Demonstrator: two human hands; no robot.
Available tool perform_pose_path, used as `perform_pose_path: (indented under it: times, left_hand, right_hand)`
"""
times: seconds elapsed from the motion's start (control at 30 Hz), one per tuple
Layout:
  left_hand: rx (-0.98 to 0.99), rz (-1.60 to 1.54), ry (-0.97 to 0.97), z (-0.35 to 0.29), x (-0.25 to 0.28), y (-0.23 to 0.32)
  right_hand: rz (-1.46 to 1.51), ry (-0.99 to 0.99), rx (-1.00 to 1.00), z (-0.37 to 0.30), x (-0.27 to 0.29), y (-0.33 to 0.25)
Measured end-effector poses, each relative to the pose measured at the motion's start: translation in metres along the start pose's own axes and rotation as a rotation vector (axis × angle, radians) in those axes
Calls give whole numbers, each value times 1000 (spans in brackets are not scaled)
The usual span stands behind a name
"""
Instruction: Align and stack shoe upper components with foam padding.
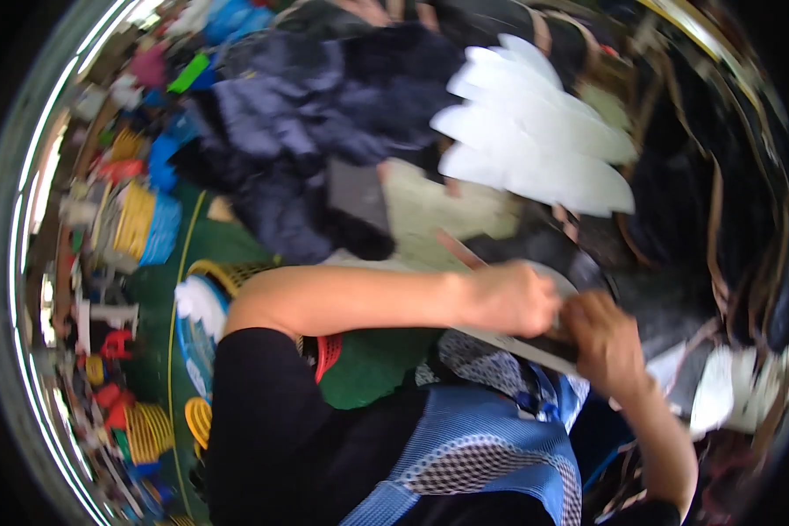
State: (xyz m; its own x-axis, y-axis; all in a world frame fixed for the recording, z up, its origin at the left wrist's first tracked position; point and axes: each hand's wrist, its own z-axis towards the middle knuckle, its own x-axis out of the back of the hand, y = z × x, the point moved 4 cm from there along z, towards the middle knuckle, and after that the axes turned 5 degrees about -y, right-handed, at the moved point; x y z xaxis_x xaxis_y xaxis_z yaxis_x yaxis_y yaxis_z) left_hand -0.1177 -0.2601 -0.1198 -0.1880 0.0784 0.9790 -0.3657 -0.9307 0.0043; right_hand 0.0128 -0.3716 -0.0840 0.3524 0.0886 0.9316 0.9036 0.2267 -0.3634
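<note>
Both hands meet low over the worktop [535,352], just inside its near edge. The left hand [519,300] is curled, knuckles up, with the forearm reaching across from the left; the right hand [603,337] comes in from the lower right, its bent fingers turned toward the left ones. Blur and the fingers themselves hide what lies between them, so I cannot tell whether either is pinching anything. Black sheet material [657,294] lies beside and beyond the right hand, toward the right side of the worktop.

For close work like this, one hand would do best as a steady anchor on the worktop while the other makes short, controlled movements. The white scalloped sheets [535,131] and navy plush fabric [298,96] lie farther back; keeping the forearms low and clear of both should avoid dragging them.
</note>
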Motion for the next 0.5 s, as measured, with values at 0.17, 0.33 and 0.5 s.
perform_pose_path:
  times: [0.17,0.33,0.5]
  left_hand:
    - [24,-34,55,1,-3,4]
    - [141,-848,202,-24,57,-86]
    - [1063,797,157,-199,164,-285]
  right_hand:
    - [-65,-56,12,6,6,-24]
    - [223,-14,-102,-21,29,-14]
    - [275,133,-204,-26,53,-18]
